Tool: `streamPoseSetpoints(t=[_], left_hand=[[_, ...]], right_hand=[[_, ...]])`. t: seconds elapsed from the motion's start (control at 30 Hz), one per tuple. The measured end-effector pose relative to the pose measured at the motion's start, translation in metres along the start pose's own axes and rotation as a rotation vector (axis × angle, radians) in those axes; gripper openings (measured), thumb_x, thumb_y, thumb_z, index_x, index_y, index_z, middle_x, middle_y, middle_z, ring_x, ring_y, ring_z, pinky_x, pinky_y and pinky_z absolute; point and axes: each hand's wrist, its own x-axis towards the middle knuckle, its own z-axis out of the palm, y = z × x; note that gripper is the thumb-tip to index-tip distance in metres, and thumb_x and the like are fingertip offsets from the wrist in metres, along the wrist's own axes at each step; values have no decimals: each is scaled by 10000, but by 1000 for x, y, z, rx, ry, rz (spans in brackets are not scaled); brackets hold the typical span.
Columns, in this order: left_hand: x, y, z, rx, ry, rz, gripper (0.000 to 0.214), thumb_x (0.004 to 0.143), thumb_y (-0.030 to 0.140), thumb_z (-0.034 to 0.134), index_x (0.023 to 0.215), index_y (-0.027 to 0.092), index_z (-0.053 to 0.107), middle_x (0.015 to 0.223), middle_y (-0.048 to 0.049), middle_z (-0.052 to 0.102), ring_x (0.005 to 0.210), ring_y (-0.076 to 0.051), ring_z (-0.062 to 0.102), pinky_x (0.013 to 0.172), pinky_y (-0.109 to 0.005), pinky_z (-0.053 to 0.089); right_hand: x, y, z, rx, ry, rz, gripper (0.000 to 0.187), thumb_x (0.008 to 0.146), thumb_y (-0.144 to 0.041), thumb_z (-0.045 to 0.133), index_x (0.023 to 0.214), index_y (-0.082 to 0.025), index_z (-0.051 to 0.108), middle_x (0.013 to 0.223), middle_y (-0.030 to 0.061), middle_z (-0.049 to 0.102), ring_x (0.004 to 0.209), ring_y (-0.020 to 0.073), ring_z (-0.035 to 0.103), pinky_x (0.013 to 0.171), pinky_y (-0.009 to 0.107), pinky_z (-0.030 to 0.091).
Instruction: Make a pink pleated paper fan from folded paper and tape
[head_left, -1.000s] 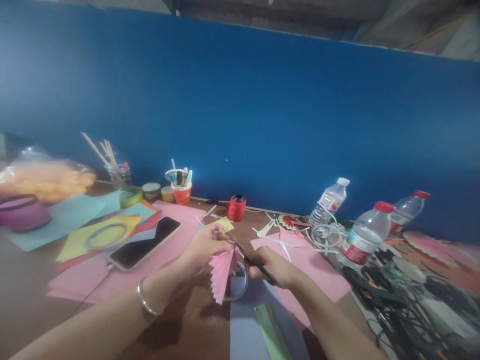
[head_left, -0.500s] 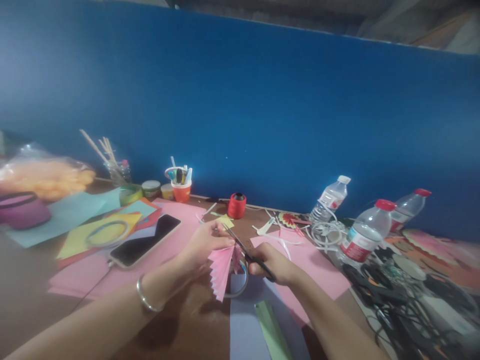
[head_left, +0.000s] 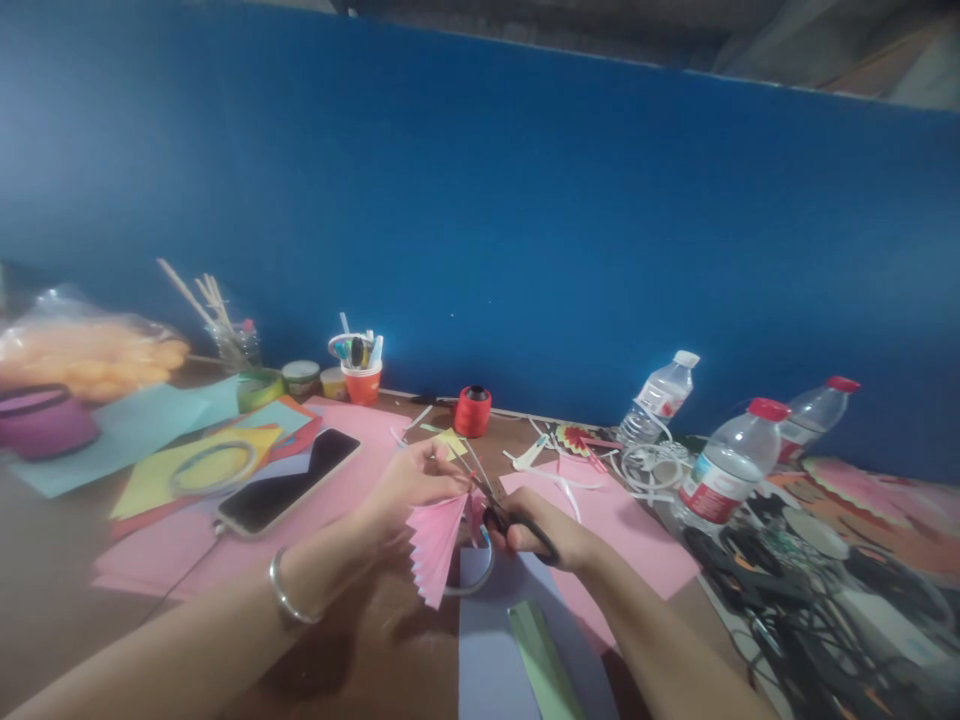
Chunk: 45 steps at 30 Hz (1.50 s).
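Observation:
My left hand [head_left: 420, 478] pinches the top of a pleated pink paper fan [head_left: 437, 548], whose zigzag edge hangs down to the left. In my right hand [head_left: 544, 530] is a pair of black-handled scissors [head_left: 501, 500], its blades spread and pointing up and left, close to the fan's gathered top. A pale ring [head_left: 484, 575] shows partly behind the fan and under the scissors. Below lie a lilac sheet [head_left: 487, 640] and a folded green paper strip [head_left: 541, 655]. What exactly sits between the blades is too small to tell.
A red thread spool [head_left: 473, 412] and a red cup of pens [head_left: 363, 382] stand by the blue wall. A phone [head_left: 292, 485] rests on coloured paper at left. Plastic bottles [head_left: 731, 465] and tangled black cables [head_left: 802, 620] occupy the right side.
The scissor blades have parted, and my right hand's fingers have spread with the handles. The pink fan has swung slightly left and widened a little.

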Motion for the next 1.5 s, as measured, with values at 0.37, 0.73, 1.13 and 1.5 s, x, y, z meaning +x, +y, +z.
streamPoseSetpoints(t=[0.37,0.73,1.13,1.5], left_hand=[[8,-3,-7,37,28,24,377,573,185,733,662,196,367,610,8,651,617,-160,638,588,-249,436],[10,-1,-12,123,-23,-2,371,560,240,751,653,192,396,618,-1,626,625,-167,616,544,-248,400],[11,5,-19,103,192,135,368,566,232,730,699,200,388,675,16,647,693,-159,620,668,-275,427],[6,14,-14,132,181,202,365,634,204,684,676,213,321,668,26,670,636,-142,622,664,-270,425]], right_hand=[[-5,6,-15,151,-14,-5,582,701,-702,440,725,-127,532,624,-3,450,555,110,385,515,237,288],[-13,37,-50,-155,648,444,467,685,-637,503,607,-178,463,548,-11,437,497,106,357,469,237,237],[-11,-3,-23,-7,-81,47,629,644,-767,417,592,-144,488,567,-11,456,528,105,405,524,240,317],[-10,1,-24,-50,-70,93,631,649,-762,422,573,-139,483,532,-12,454,502,97,412,474,217,311]])
